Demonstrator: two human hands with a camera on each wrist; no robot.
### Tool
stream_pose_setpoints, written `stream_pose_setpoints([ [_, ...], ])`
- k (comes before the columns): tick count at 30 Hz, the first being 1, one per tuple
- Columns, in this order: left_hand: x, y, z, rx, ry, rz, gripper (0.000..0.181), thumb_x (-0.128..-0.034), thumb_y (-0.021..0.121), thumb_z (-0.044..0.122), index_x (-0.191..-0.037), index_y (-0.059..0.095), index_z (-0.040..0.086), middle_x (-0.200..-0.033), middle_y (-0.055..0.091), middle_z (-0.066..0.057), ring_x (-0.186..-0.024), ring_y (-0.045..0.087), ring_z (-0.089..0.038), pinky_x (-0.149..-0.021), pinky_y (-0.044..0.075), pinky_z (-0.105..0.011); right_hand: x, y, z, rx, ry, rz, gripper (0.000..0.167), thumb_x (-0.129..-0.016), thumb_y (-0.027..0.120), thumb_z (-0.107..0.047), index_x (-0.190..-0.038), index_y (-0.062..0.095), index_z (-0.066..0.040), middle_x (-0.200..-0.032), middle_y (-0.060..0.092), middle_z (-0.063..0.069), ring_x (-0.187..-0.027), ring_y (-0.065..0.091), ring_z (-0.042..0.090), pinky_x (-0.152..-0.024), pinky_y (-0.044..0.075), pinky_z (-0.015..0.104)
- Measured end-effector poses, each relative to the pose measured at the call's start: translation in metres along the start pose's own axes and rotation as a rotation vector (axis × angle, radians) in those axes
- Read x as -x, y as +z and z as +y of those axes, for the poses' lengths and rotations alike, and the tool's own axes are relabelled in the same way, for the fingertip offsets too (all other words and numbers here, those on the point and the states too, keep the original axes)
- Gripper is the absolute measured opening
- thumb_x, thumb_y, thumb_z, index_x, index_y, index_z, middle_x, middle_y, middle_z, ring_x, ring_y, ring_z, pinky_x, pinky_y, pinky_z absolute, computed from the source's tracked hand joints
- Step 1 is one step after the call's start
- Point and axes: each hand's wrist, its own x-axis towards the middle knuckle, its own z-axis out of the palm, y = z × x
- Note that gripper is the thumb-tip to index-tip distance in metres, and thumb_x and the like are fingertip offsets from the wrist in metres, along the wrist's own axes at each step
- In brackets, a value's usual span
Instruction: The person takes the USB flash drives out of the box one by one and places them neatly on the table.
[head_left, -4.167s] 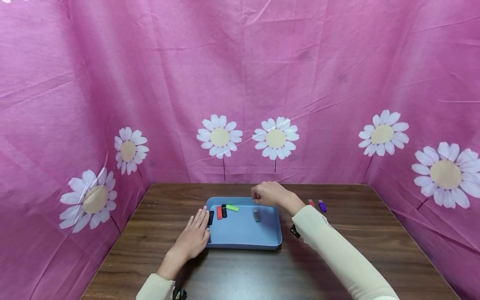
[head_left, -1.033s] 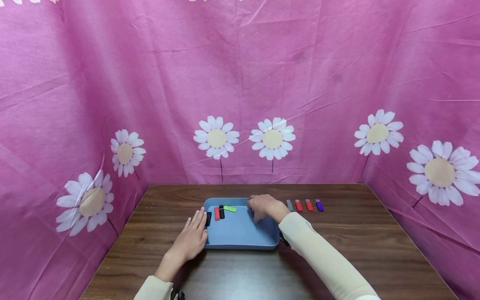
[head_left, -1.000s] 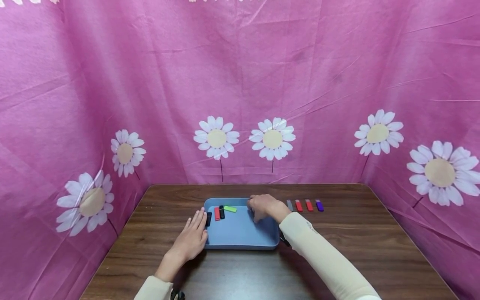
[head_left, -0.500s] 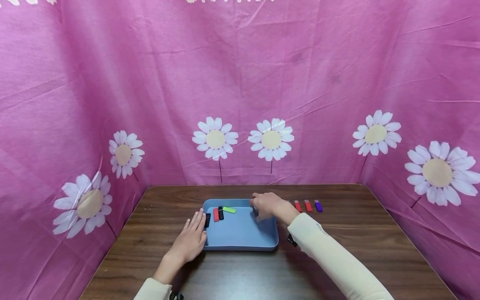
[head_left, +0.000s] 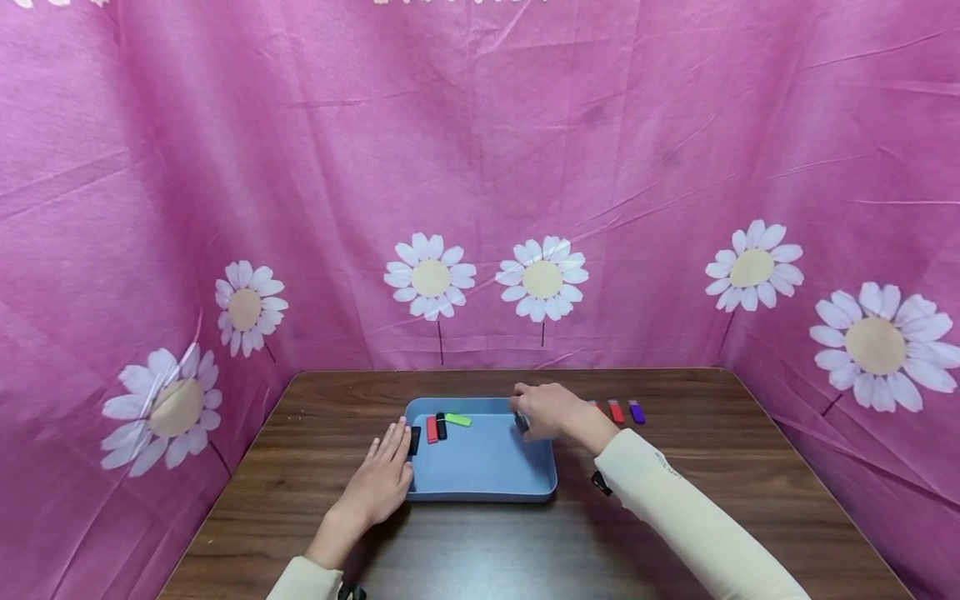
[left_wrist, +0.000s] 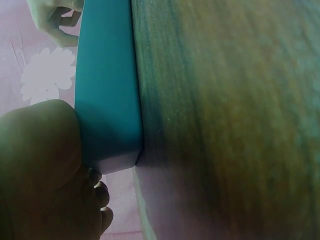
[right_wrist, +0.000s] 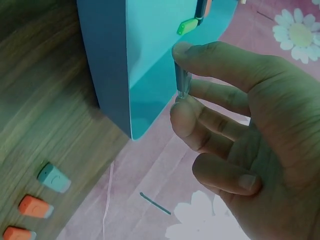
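Grey USB stick (right_wrist: 180, 80) pinched, the right hand (head_left: 551, 410) should lift clear of the nearby tray (head_left: 483, 468). Straight-fingered, the left hand (head_left: 377, 477) should brace its side.

Straight ahead of me, creased pink cloth (head_left: 480, 125), and it's wrapping round both sides too! Two white daisies (head_left: 431, 278) facing me, pale yellow centres, a second pair (head_left: 176, 407) over on my left, a third pair (head_left: 875, 346) right, and below, dark wooden table (head_left: 480, 550), grain streaking crosswise.
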Motion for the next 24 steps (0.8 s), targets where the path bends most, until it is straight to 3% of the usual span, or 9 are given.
stream_pose_setpoints([
  [8,0.001,0.001,0.0,-0.002,-0.001,-0.001,0.059,-0.1116,0.046,0.019,-0.162,0.034,-0.008,-0.176,0.024,-0.022,-0.164,0.023,-0.041,-0.132,0.023,-0.062,0.013,-0.001,0.011,-0.022,-0.007,0.025,0.048,-0.083,0.092,-0.029,-0.124,0.075,-0.011,-0.112,0.064,0.005,-0.08,0.065,0.019,-0.077,0.06,0.045],
  [24,-0.001,-0.002,0.001,0.006,-0.005,-0.006,0.059,-0.1118,0.046,0.019,-0.163,0.032,-0.008,-0.176,0.023,-0.022,-0.164,0.023,-0.042,-0.133,0.023,-0.061,0.037,-0.003,0.035,-0.014,-0.007,0.113,0.038,-0.082,0.091,-0.027,-0.113,0.075,-0.011,-0.099,0.059,0.002,-0.062,0.051,0.013,-0.055,0.049,0.032],
])
